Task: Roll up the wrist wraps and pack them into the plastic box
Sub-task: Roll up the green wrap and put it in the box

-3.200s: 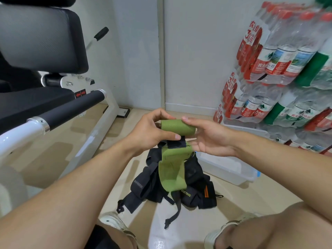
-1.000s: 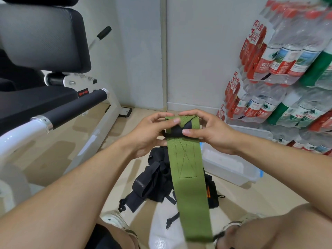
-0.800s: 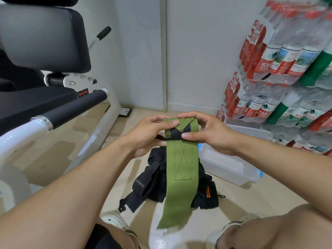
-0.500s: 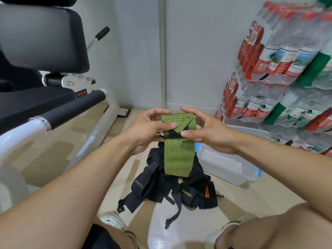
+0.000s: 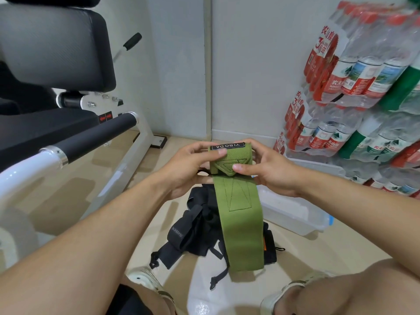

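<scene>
Hands: the long green fabric wrist wrap (image 5: 238, 214) is pinched at frame centre by left hand (image 5: 188, 169) and right hand (image 5: 270, 171).
Box: the clear plastic box (image 5: 295, 214) is seen right of centre.

Both hands, left (image 5: 188, 167) and right (image 5: 270, 169), pinch the green wrist wrap (image 5: 236, 201) above black wraps (image 5: 195, 230).

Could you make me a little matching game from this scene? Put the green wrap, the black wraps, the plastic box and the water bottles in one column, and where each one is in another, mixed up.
1. green wrap
2. black wraps
3. plastic box
4. water bottles

a. stacked against the wall
b. heaped on the floor
c. gripped by the left hand and right hand
d. on the floor below the bottles

Pairs: 1-c, 2-b, 3-d, 4-a
</scene>
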The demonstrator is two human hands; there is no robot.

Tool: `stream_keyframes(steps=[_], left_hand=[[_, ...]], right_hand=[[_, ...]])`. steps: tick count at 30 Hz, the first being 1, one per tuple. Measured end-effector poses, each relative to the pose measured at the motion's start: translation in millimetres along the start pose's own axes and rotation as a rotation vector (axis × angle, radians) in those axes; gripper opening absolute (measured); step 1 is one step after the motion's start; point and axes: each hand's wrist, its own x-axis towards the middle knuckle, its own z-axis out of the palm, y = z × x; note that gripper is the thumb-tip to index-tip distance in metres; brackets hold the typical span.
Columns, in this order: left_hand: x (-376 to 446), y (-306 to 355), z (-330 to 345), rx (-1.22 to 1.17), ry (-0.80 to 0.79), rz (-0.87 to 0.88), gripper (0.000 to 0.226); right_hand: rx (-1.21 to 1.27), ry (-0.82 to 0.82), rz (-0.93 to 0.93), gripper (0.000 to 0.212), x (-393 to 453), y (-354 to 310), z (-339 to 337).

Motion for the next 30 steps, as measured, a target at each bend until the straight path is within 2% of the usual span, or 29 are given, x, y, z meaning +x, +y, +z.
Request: stream_keyframes(steps=[4,13,22,26,30], left_hand=[[-0.6,0.6,-1.0,-0.027,-0.040,-0.076,0.041],[-0.4,2.8,0.2,-0.104,-0.006,-0.098,0.039],[1.6,4.1,6.9,-0.139,0.083,0.001,0.042],[4.2,2.7,7.6,-0.089,0.120,0.042,0.046],[6.6,0.5,7.5,-0.038,0.145,0.100,0.043]], right_hand=[[-0.025,0.005,-0.027,0.051,0.3,0.2,-1.2],[0.003,-0.011,-0.025,0.052,-2.2,0.6,-1.6],[0.143,-0.009,0.049,0.058,0.9,-4.4,-1.9],[0.171,-0.007,0.080,0.046,-1.9,-13.8,1.7],[0.217,-0.004,0.150,0.048,-2.3,-12.1,2.6]])
